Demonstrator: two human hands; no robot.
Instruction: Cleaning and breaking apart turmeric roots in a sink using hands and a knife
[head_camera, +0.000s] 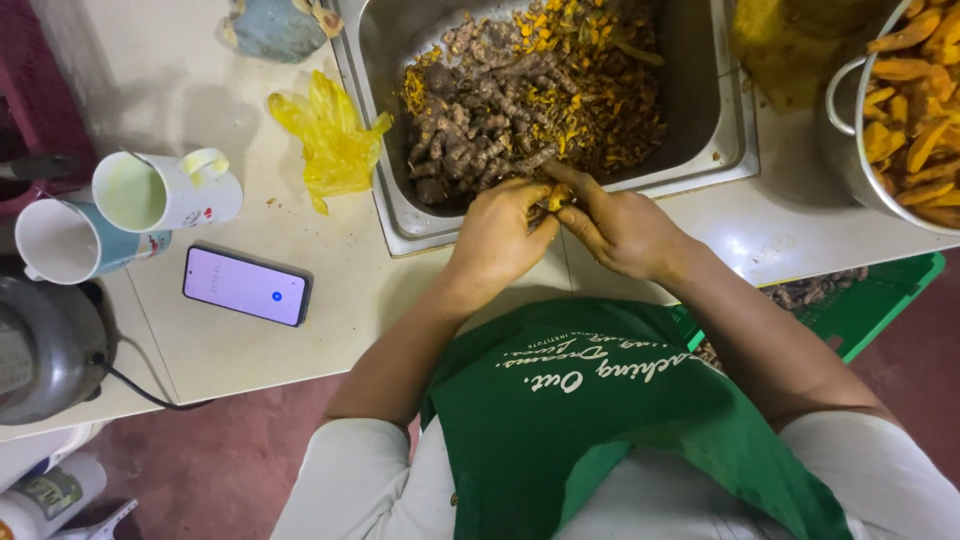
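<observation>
My left hand (497, 238) and my right hand (618, 228) meet at the near rim of a steel tray (735, 130). Both close together on one small orange root piece (556, 198), mostly hidden by the fingers. The tray holds a heap of brown unpeeled roots (480, 130) mixed with orange peelings (590, 80). A steel pot (858, 150) at the right edge is filled with peeled orange roots (915, 120). I wear a green apron (600, 420).
On the white counter (280, 340) lie a crumpled yellow glove (335, 140), a lit phone (247, 286), two tipped mugs (165, 190) (70, 240) and a grey appliance (45, 345) with a cable. A green crate (870, 300) sits below at the right.
</observation>
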